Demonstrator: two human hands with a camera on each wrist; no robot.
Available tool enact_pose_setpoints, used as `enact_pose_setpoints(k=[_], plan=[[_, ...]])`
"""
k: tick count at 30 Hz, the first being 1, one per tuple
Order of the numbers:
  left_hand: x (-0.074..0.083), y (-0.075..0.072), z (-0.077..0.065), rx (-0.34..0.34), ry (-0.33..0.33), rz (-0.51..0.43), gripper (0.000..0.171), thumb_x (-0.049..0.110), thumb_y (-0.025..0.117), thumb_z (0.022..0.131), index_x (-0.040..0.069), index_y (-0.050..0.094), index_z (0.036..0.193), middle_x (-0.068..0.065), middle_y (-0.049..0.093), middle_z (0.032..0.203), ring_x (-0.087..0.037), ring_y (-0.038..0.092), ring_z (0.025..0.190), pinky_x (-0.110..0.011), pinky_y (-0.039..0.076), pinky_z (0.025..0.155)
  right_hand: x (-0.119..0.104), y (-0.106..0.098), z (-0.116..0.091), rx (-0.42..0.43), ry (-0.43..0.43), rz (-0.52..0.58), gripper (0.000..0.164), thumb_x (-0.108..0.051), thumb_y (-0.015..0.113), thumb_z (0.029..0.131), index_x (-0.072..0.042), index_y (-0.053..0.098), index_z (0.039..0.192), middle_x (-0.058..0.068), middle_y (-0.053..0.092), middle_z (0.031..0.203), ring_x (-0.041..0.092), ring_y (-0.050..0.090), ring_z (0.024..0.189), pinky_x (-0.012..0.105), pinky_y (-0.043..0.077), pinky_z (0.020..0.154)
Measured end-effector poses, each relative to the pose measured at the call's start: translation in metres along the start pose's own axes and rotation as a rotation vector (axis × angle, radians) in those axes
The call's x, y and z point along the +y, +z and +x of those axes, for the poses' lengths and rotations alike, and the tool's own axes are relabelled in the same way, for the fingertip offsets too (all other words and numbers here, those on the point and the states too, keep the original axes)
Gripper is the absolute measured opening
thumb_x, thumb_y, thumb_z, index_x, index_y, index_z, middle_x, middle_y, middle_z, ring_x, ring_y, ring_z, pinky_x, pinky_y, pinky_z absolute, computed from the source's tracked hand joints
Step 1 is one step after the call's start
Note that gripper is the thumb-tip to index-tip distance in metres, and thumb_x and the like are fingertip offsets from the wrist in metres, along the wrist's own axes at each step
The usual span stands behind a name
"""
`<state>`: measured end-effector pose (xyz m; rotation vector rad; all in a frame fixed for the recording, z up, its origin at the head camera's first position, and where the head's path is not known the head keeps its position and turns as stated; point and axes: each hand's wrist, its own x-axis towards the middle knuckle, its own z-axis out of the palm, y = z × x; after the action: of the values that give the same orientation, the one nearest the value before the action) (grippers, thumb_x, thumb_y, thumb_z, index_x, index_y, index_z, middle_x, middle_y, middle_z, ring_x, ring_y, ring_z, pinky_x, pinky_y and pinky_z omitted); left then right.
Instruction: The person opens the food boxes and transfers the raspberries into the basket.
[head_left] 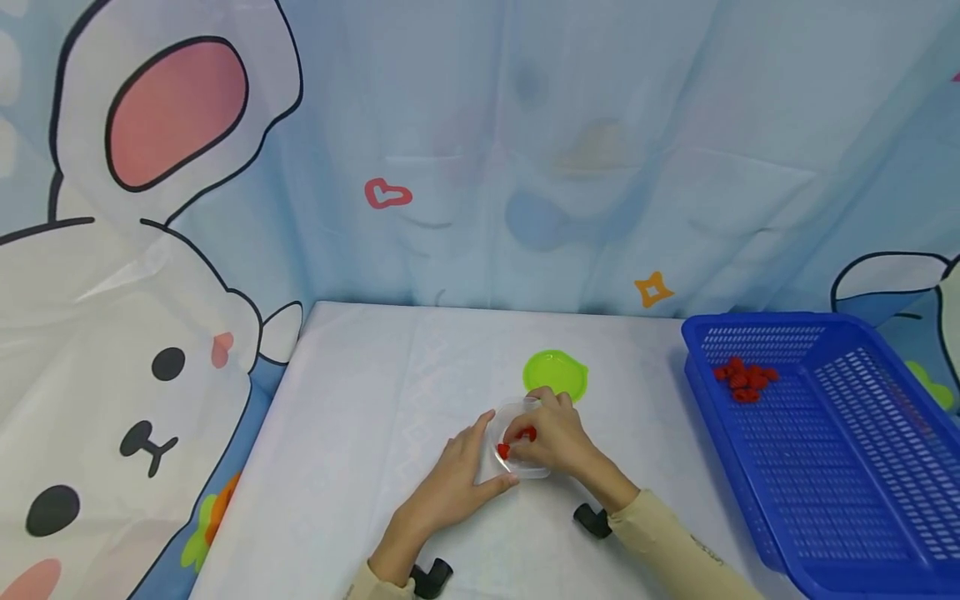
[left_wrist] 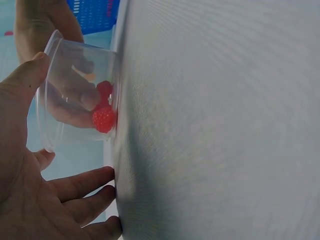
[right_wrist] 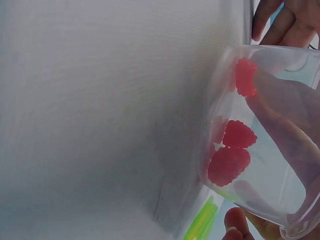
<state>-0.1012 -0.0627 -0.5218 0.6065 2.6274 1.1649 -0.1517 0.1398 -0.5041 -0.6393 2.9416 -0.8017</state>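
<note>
A clear plastic tub stands on the white table, with several red raspberries lying at its bottom. My left hand is spread beside it, thumb and forefinger touching the rim on two sides. The other left fingers reach straight down to the tabletop. My right hand reaches into the tub, thumb and a finger meeting at one raspberry near the bottom. Two more raspberries lie together close by. Other right fingers stay outside the tub's wall, near a green lid.
A big blue basket stands at the right, with a small heap of raspberries in its far left corner. Behind the table hangs a light blue printed curtain. A black wrist mount sits by each forearm.
</note>
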Motion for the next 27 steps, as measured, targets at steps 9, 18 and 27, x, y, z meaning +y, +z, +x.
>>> enact_pose_setpoints(k=[9, 18, 27], plan=[[0.0012, -0.0010, 0.0002, 0.001, 0.008, 0.003, 0.096, 0.062, 0.062, 0.091, 0.020, 0.012, 0.161, -0.012, 0.033, 0.157, -0.030, 0.032, 0.143, -0.050, 0.033, 0.112, 0.0011, 0.0021, 0.0006, -0.011, -0.010, -0.007, 0.024, -0.014, 0.084, 0.070, -0.034, 0.073, 0.065, 0.022, 0.057, 0.124, 0.042, 0.044, 0.111, 0.055, 0.041, 0.083], [0.0009, -0.0004, -0.0001, 0.006, 0.001, 0.005, 0.095, 0.062, 0.063, 0.091, 0.020, 0.013, 0.161, -0.013, 0.034, 0.156, -0.031, 0.034, 0.141, -0.050, 0.034, 0.112, 0.0039, 0.0033, 0.0002, 0.005, -0.012, 0.045, 0.023, -0.010, 0.080, 0.074, -0.031, 0.070, 0.067, 0.018, 0.057, 0.123, 0.039, 0.045, 0.112, 0.050, 0.042, 0.083], [0.0013, -0.0002, 0.0000, -0.002, -0.013, -0.003, 0.096, 0.063, 0.063, 0.090, 0.023, 0.013, 0.161, -0.012, 0.034, 0.156, -0.031, 0.034, 0.141, -0.051, 0.034, 0.111, 0.0098, 0.0031, -0.0033, 0.034, -0.016, 0.196, 0.017, -0.012, 0.082, 0.080, -0.025, 0.072, 0.076, 0.015, 0.058, 0.118, 0.038, 0.044, 0.119, 0.051, 0.045, 0.088]])
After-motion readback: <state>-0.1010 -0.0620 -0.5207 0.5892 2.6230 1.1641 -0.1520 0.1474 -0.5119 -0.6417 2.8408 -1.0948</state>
